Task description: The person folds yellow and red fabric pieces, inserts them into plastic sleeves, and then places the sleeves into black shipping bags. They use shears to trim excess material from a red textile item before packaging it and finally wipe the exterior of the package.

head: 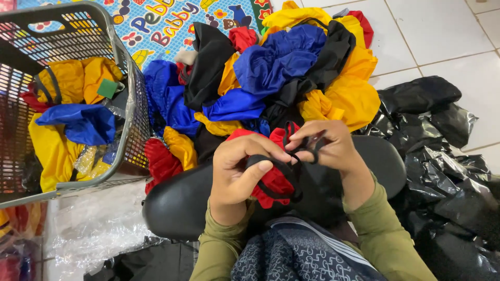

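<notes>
Head view, looking straight down: nearest the lens sit two olive sleeves and a patterned dark cloth on the lap. Just past them, both hands work over a black padded cushion. Left hand has its fingers curled shut around a red fabric piece trimmed with black elastic, thumb pressed on the band. Right hand pinches a loop of that same black strap between closed fingertips, pulling it taut just above the red cloth. So one piece is in hand, mid-handling, resting against the cushion's front edge.

Beyond the hands, a big heap of fabric in blue, yellow, red and black lies on the floor, touching the cushion; by the look of it, plenty remains there. To the left, a grey plastic basket already holds yellow and blue pieces, partly filled. Black plastic bags are crumpled on the right, and a colourful play mat lies farthest back.
</notes>
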